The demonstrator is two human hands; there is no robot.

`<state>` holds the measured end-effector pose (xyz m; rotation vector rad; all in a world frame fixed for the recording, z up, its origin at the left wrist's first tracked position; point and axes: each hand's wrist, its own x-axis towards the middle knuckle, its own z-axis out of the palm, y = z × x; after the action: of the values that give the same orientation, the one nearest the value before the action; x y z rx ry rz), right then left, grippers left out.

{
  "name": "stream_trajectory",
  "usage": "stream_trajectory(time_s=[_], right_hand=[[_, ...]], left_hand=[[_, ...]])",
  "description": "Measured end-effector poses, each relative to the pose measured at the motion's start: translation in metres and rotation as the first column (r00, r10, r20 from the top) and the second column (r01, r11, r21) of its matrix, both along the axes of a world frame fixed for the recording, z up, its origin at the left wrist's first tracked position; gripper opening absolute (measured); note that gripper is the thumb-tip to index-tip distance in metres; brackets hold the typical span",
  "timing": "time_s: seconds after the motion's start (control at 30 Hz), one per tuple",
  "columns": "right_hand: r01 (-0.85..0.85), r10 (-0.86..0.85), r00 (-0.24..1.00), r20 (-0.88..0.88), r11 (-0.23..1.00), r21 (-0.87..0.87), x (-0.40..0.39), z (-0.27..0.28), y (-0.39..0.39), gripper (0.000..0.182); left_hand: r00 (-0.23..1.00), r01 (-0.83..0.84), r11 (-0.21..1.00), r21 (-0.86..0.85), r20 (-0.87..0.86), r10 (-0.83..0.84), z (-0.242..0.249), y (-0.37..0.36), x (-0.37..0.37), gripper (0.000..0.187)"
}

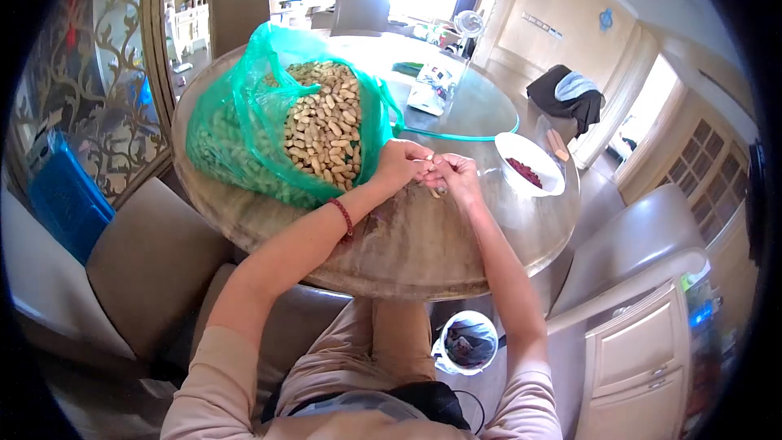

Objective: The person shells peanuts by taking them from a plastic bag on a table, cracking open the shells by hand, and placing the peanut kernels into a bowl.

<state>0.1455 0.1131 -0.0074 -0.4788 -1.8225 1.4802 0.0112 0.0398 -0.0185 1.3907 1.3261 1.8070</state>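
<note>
Indoors, round table (423,253) under both hands (430,169), chairs (151,265) around.

No text, label, brand or number can be read anywhere. The packet (429,85) lying on the round table (407,253) at about one o'clock from the green peanut bag (236,134) carries dark print — too small and blurred to make out. The blue mark on the far wall (606,19), toward one o'clock, shows no legible characters — only a shape.
</note>
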Motion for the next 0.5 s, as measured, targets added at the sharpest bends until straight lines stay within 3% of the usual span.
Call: stream_trajectory(time_s=[0.17, 0.23, 0.33, 0.5], right_hand=[[-0.059, 0.018, 0.988, -0.156, 0.964, -0.259, -0.001, 0.003, 0.002, 0.015], [-0.200, 0.084, 0.951, -0.297, 0.901, -0.384, 0.000, 0.003, 0.000, 0.011], [-0.233, 0.057, 0.939, -0.338, 0.829, -0.508, -0.001, 0.003, -0.001, 0.013], [-0.229, 0.036, 0.945, -0.325, 0.783, -0.579, -0.002, -0.001, 0.005, 0.012]], left_hand=[[0.937, -0.134, 0.979, 0.155, -0.303, 0.176, 0.011, -0.005, 0.009, 0.013], [0.807, -0.143, 0.921, 0.363, -0.496, 0.321, 0.014, -0.007, 0.010, 0.011], [0.707, -0.105, 0.896, 0.432, -0.601, 0.373, 0.019, -0.006, 0.010, 0.009], [0.771, -0.132, 0.942, 0.307, -0.566, 0.293, 0.016, -0.006, 0.011, 0.014]])
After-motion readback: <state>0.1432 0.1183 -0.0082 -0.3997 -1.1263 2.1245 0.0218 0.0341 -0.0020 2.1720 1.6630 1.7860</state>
